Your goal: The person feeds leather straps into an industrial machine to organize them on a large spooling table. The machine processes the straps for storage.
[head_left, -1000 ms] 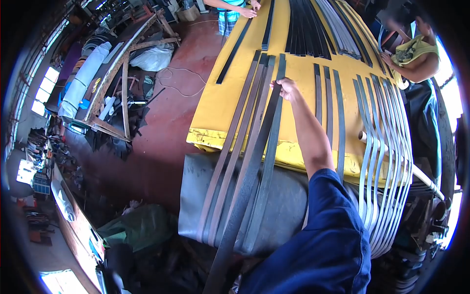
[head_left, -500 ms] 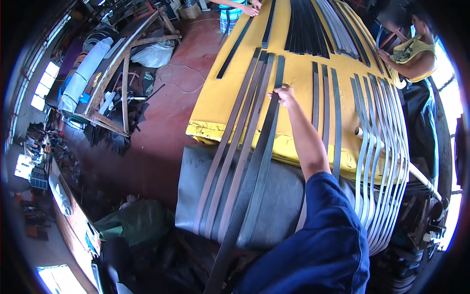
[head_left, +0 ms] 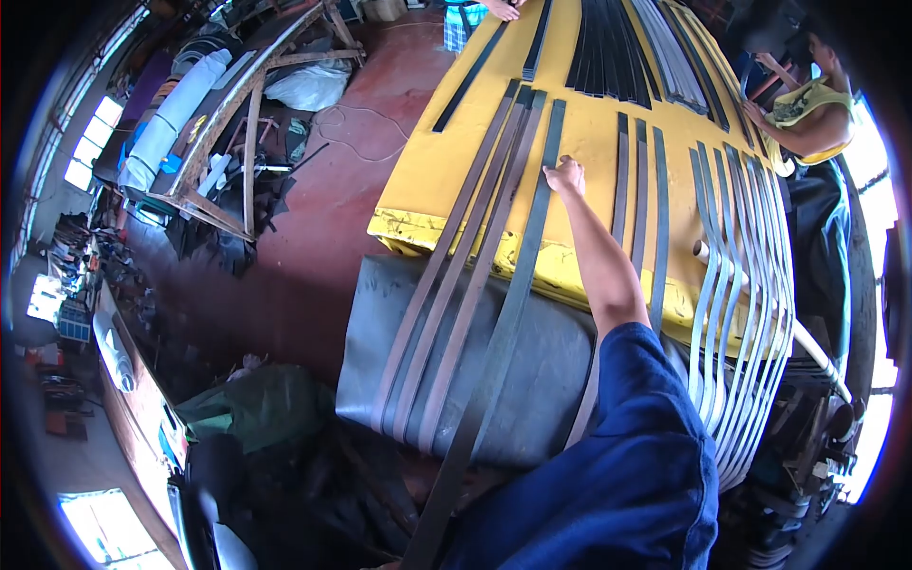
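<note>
My right hand (head_left: 566, 177), reaching out of a navy sleeve, is closed at the right edge of a long dark strip (head_left: 521, 275). That strip runs from the yellow tabletop (head_left: 589, 142) over the front edge and down toward me. Left of it, several brownish strips (head_left: 465, 228) hang over a grey sheet-covered block (head_left: 560, 380). To the right of my hand are a few more dark strips (head_left: 638, 190). Only a sliver of what seems to be my left hand (head_left: 385, 566) shows at the bottom edge, by the strip's lower end; its fingers are hidden.
Many curved strips (head_left: 731, 285) drape over a pole (head_left: 822, 356) at right. Bundles of black strips (head_left: 608, 57) lie farther up the table. One person (head_left: 812, 109) stands at the right, another person's hand (head_left: 503, 9) is at the far end. A wooden rack (head_left: 255, 142) stands left.
The held strip has swung into line with the dark strip beneath it, whose upper end was separate before. My right hand has moved slightly right and up. The view has shifted a little.
</note>
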Demonstrator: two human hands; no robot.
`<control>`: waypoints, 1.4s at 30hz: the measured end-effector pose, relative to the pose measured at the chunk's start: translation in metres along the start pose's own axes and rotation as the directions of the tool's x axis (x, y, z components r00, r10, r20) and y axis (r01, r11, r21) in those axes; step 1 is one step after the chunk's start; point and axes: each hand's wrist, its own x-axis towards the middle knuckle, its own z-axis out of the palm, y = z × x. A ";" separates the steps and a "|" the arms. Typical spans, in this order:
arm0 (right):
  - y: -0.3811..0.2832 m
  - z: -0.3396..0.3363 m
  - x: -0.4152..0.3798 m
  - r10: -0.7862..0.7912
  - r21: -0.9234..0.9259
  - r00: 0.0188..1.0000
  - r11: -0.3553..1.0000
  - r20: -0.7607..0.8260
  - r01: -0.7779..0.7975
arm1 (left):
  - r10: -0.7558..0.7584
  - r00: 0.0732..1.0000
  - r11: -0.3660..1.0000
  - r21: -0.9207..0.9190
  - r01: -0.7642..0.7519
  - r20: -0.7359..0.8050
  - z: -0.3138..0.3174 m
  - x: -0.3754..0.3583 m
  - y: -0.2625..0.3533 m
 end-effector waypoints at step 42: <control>0.096 -0.049 -0.362 -0.785 0.100 0.593 0.585 -0.180 0.805 | 0.073 0.990 0.976 -0.214 -0.045 0.124 -0.021 0.041 -0.116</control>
